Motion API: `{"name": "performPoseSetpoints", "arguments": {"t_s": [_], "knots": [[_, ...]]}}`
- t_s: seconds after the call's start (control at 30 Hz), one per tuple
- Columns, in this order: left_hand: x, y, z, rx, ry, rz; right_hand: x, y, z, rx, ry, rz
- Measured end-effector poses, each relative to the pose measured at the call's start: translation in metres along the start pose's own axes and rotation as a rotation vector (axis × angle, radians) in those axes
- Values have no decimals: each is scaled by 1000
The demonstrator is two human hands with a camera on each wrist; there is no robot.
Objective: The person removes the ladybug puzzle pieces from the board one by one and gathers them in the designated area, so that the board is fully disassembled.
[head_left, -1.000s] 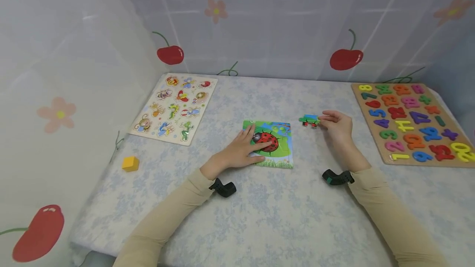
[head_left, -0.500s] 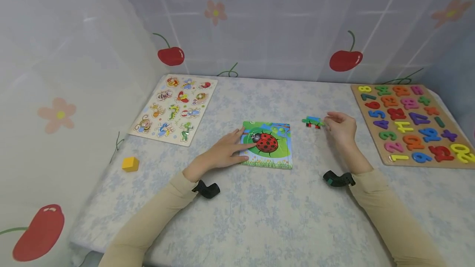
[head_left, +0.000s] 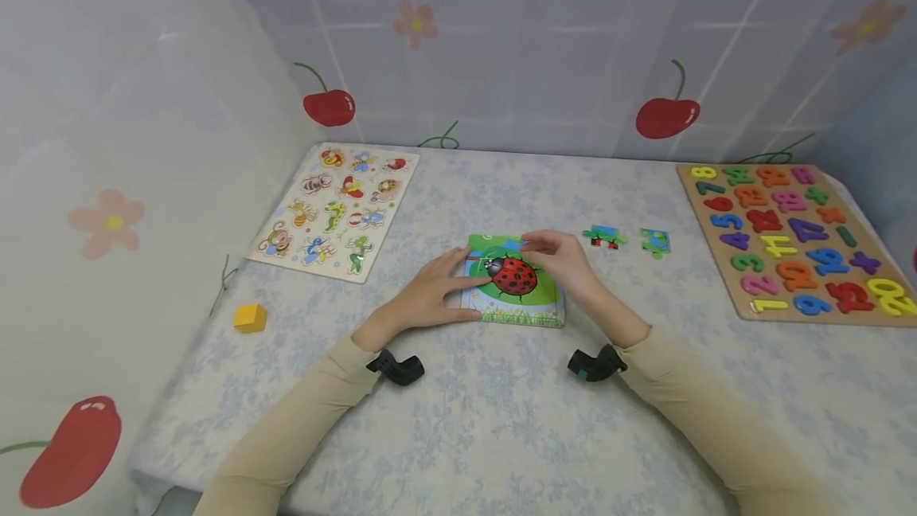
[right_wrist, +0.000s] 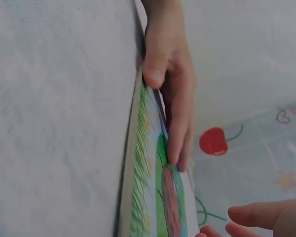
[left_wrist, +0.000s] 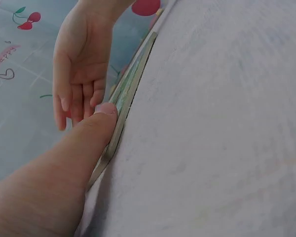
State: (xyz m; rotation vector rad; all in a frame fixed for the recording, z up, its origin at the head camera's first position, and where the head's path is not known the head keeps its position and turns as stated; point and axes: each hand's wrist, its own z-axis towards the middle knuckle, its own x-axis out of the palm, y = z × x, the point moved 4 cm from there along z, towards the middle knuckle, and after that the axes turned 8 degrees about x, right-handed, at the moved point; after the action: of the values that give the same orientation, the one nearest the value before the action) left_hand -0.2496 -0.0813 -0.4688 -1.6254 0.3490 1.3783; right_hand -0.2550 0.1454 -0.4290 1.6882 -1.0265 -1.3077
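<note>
A square ladybug jigsaw puzzle (head_left: 526,301) lies flat in the middle of the table. My left hand (head_left: 423,297) rests on its left edge, fingers spread and straight; in the left wrist view its thumb (left_wrist: 86,140) lies on the board's rim. Over the puzzle's upper right part hovers my right hand (head_left: 562,261), fingers loosely bent, with nothing visible in them, and it covers that corner. To the right of the board lie two loose jigsaw pieces: a green and blue one with red bits (head_left: 604,236) and a blue and green one (head_left: 655,241).
A wooden insect peg puzzle (head_left: 333,213) lies at the back left, and a yellow cube (head_left: 250,318) sits near the table's left edge. At the right is a number puzzle board (head_left: 795,245). Patterned curtains (head_left: 530,54) hang behind the table.
My right hand has moved left from the loose pieces to the puzzle, uncovering the second piece. My left hand has slid left, from over the ladybug to the board's left edge.
</note>
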Motion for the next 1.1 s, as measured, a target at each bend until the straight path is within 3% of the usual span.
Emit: {"name": "performPoseSetpoints", "arguments": {"t_s": [0.13, 0.3, 0.6, 0.73, 1.1], "knots": [[-1, -1, -1, -10, 2, -19, 27, 7, 5, -31, 2, -62], [0, -4, 0, 3, 2, -13, 41, 7, 9, -54, -51, -82], [-1, -1, 0, 23, -1, -4, 48, 8, 11, 113, -38, 157], [-1, -1, 0, 18, 13, 5, 49, 10, 14, 125, -50, 142], [-2, -2, 0, 24, 22, 15, 49, 9, 34, 60, -100, 39]]}}
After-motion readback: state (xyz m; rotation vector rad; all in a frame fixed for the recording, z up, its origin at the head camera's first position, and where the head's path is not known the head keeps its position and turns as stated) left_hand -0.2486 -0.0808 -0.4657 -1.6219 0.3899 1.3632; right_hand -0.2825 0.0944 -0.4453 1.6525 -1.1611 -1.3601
